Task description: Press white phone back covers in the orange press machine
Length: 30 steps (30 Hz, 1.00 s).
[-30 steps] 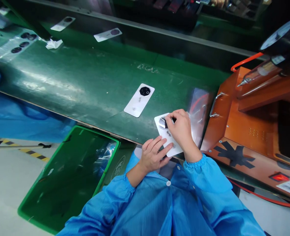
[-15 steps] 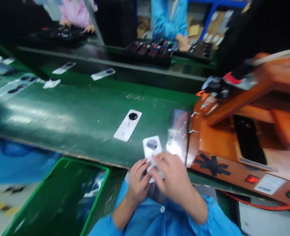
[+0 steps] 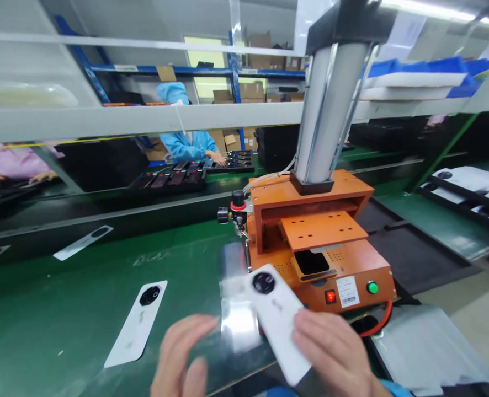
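My right hand point(image 3: 331, 347) grips a white phone back panel point(image 3: 278, 320) with a round black camera area, along its right edge. The panel is tilted, in front of the orange press. My left hand point(image 3: 182, 355) is at the lower middle, fingers apart, with nothing in it. A second white panel point(image 3: 137, 325) with a black camera area lies on the green table point(image 3: 83, 309), left of my left hand. The orange press point(image 3: 323, 226) has a dark recess point(image 3: 311, 262) under its raised plate.
More panels lie at the left, one near the back edge point(image 3: 83, 242). A clear plastic sheet point(image 3: 238, 309) lies left of the press. Black trays point(image 3: 418, 259) and a rack of white panels point(image 3: 472, 187) are on the right. A person in blue point(image 3: 186, 144) works across the table.
The view has swung up and to the right, bringing the whole press into view. My left hand has let go of the panel, and my right hand has carried it toward the press.
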Available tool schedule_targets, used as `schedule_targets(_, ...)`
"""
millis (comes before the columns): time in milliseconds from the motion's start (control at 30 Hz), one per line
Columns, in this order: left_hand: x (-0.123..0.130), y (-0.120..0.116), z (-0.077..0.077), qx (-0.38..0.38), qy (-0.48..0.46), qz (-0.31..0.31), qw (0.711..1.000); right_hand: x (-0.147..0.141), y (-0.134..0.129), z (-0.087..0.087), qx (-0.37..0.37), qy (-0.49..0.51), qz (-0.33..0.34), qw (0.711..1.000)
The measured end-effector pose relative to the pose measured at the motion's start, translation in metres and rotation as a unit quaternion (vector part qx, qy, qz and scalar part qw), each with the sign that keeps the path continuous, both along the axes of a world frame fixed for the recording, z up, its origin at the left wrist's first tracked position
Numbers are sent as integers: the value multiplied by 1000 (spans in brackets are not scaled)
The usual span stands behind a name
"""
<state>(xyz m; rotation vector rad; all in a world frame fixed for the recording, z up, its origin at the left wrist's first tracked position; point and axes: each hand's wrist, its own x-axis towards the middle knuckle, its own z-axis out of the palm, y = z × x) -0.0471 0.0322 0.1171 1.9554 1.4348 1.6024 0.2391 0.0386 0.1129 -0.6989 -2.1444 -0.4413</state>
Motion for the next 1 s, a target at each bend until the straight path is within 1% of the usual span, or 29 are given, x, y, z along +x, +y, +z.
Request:
schedule_targets(33,17,14,12,-96,-48,-39,993,17,4,-5,19,15,-40,999)
schedule_targets(67,36,29,22,-190,-94,-111,971,31,9,-12,32,30,-74,996)
schedule_targets(100,58,45,30,-271,-142,-196,932,43,15,-19,38,45,-102,993)
schedule_targets(133,80,60,36,-313,-189,-249,897,52,20,-26,40,61,-123,990)
schedule_targets(167,102,73,40,-343,-218,-289,867,59,24,-32,39,76,-137,987)
schedule_targets(200,120,85,43,-360,-242,-320,842,65,27,-38,37,89,-144,985)
schedule_targets(233,136,95,44,-364,-260,-341,827,69,28,-43,31,96,-150,984)
schedule_targets(300,157,110,45,-360,-292,-365,807,74,26,-51,16,103,-156,982)
schedule_targets(367,167,119,45,-347,-337,-355,800,77,22,-57,-4,107,-160,981)
schedule_targets(433,173,126,45,-332,-376,-320,803,81,20,-61,-23,127,-158,979)
schedule_targets(533,183,134,45,-318,-406,-298,803,88,22,-60,-41,140,-153,977)
schedule_targets(633,195,144,45,-321,-427,-280,797,96,28,-56,-40,102,-158,981)
schedule_targets(733,200,154,45,-333,-430,-250,801,102,38,-54,-22,89,-174,980)
schedule_targets(900,203,168,48,-351,-421,-230,805,114,51,-56,6,92,-191,977)
schedule_targets(1000,201,177,46,-372,-412,-202,807,120,58,-58,13,96,-201,975)
